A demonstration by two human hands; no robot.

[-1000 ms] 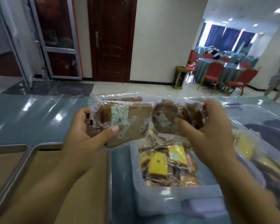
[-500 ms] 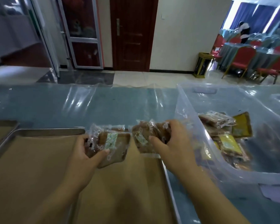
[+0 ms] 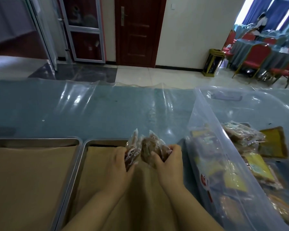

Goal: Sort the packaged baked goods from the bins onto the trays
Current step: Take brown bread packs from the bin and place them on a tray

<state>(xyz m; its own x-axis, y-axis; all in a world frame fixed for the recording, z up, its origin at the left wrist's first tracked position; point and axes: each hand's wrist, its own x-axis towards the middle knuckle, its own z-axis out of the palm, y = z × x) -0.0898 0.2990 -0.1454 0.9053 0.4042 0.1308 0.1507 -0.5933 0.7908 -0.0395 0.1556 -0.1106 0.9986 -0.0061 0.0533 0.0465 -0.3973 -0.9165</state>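
Hands have drawn together since the earlier frame, so two packets now stand nearly upright, side by side, over the right-hand tray [image 3: 103, 141]. Left hand [image 3: 122, 164] fingers clasp the left packet [image 3: 131, 151]; right hand [image 3: 169, 162] fingers clasp the right packet [image 3: 150, 147]. The clear bin [image 3: 205, 117] of further packets sits just right, on the tabletop [image 3: 90, 114].

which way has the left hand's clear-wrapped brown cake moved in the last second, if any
Yes: the cake went left and down, from the clear plastic bin to low over the paper-lined metal tray.
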